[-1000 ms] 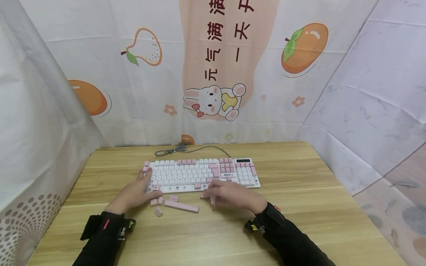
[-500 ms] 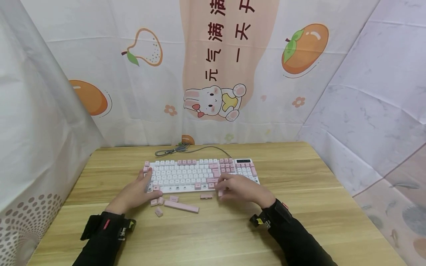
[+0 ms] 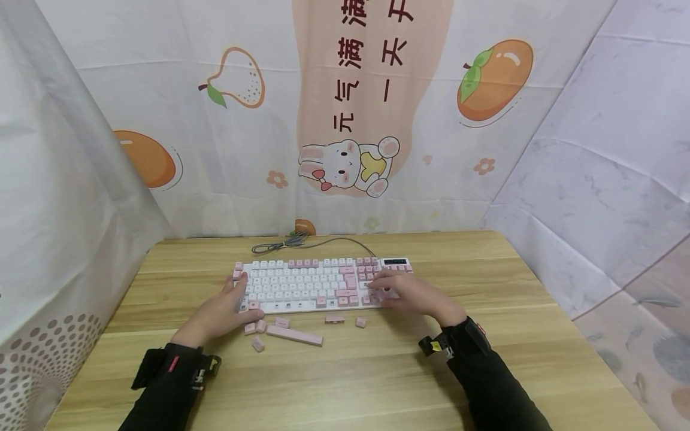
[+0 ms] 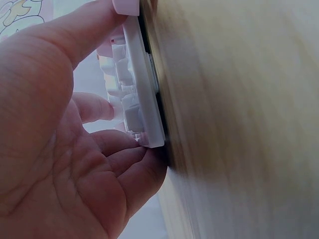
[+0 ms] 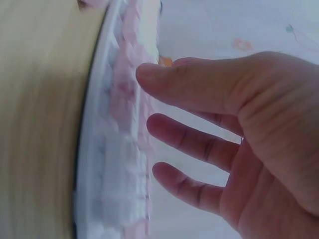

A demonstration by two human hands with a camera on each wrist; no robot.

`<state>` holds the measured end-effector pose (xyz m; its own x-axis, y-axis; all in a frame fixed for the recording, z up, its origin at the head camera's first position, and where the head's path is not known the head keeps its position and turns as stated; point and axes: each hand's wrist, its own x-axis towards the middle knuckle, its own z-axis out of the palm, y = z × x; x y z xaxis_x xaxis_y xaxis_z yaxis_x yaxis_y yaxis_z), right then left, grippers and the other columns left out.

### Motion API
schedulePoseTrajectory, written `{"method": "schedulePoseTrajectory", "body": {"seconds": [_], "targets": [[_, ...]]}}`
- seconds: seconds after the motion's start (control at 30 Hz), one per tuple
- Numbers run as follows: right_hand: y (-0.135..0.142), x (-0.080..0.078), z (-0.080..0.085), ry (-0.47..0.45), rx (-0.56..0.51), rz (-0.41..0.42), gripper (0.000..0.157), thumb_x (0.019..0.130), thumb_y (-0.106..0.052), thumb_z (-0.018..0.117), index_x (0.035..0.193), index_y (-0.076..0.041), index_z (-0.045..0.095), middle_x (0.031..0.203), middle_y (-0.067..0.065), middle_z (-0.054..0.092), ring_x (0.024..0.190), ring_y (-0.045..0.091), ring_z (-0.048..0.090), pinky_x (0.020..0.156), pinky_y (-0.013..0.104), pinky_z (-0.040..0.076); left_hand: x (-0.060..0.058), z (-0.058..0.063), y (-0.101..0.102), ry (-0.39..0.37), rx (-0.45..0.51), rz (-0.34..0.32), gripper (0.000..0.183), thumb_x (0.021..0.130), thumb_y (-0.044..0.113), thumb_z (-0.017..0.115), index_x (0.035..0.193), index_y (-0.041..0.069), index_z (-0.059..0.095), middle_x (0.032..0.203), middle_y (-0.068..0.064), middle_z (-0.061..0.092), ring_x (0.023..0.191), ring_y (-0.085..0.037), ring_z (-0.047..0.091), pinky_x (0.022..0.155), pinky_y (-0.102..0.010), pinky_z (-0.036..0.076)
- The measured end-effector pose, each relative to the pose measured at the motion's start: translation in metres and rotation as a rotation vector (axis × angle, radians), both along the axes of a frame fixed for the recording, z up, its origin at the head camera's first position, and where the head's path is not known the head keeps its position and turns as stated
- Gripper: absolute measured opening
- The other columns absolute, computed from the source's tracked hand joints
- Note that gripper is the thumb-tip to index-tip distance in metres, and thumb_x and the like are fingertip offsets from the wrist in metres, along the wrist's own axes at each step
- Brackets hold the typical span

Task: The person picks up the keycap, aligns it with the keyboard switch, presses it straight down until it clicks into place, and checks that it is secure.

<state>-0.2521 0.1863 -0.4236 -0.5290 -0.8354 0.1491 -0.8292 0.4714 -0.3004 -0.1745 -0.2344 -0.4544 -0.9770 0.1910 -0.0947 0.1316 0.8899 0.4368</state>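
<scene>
The keyboard (image 3: 291, 284) lies toward the back of the tabletop (image 3: 323, 389), with wood showing past both of its ends. The left hand (image 3: 215, 314) holds the keyboard's left end: the thumb is at the front corner and the other fingers bend round the side. The right hand (image 3: 415, 294) is over the right part, its fingers apart and a little bent, with nothing in them. In front of the keyboard's near edge are a long key (image 3: 294, 335) and six small keys (image 3: 360, 322), all pink, four by the long key's left end and two to its right. Wide wood lies between the black sleeves (image 3: 167, 395). A cable (image 3: 280, 246) sits near the back edge.
</scene>
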Motion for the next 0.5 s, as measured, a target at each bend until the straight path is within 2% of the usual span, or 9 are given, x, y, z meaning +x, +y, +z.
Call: {"method": "schedulePoseTrajectory", "body": {"seconds": [0.2, 0.5], "targets": [[0.018, -0.007, 0.006, -0.019, 0.007, -0.071, 0.039, 0.081, -0.009, 0.072, 0.117, -0.001, 0.064, 0.119, 0.015, 0.062, 0.11, 0.029, 0.056, 0.091, 0.042, 0.046, -0.001, -0.001, -0.001, -0.001, 0.003, 0.004, 0.102, 0.083, 0.063, 0.055, 0.147, -0.007, 0.016, 0.149, -0.037, 0.008, 0.132, -0.053, 0.019, 0.101, -0.063, 0.026], [0.031, -0.008, 0.003, -0.036, 0.041, -0.129, 0.036, 0.082, -0.017, 0.072, 0.115, -0.003, 0.066, 0.116, 0.011, 0.064, 0.108, 0.025, 0.058, 0.09, 0.04, 0.047, -0.001, -0.003, 0.0, -0.005, 0.006, 0.006, 0.103, 0.083, 0.064, 0.054, 0.147, -0.006, 0.015, 0.15, -0.036, 0.007, 0.132, -0.053, 0.018, 0.101, -0.062, 0.025]]}}
